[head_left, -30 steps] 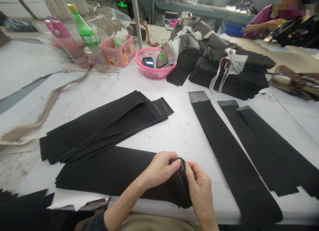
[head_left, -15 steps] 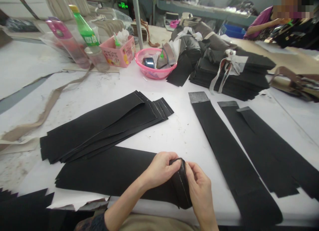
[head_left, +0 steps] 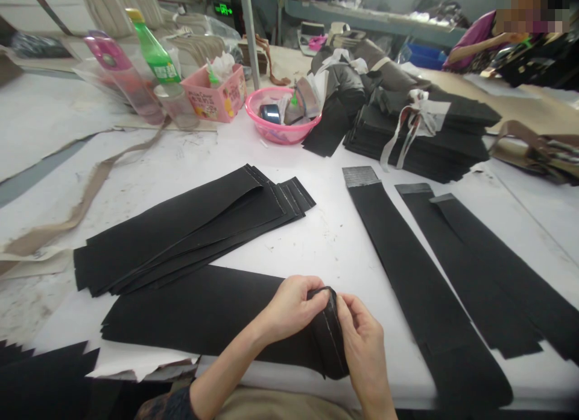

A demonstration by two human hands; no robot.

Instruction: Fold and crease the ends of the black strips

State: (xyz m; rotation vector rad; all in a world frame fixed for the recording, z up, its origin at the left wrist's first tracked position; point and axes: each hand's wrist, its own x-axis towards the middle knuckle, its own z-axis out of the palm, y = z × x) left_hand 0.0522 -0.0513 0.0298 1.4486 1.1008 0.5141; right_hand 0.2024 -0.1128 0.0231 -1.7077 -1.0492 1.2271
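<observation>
A wide black strip (head_left: 203, 311), perhaps leather or coated fabric, lies along the near table edge. Its right end curls up, and a pale stitch-like line runs along the fold. My left hand (head_left: 296, 305) pinches the top corner of that curled end between thumb and fingers. Close against it on the right, my right hand (head_left: 359, 326) grips the same end with thumb and bent fingers. Behind the strip rests a fanned stack of black strips (head_left: 181, 227) with pale lines near their right ends. To the right lies a long black strip (head_left: 398, 263) with a grey far end.
More black strips (head_left: 488, 269) lie at the right. Farther back are a pink basin (head_left: 283, 133), a pink box (head_left: 217, 97), a green bottle (head_left: 156, 52), a clear cup (head_left: 178, 109) and a tied black bundle (head_left: 420, 148). A person in a purple sleeve (head_left: 470, 40) sits at the back right.
</observation>
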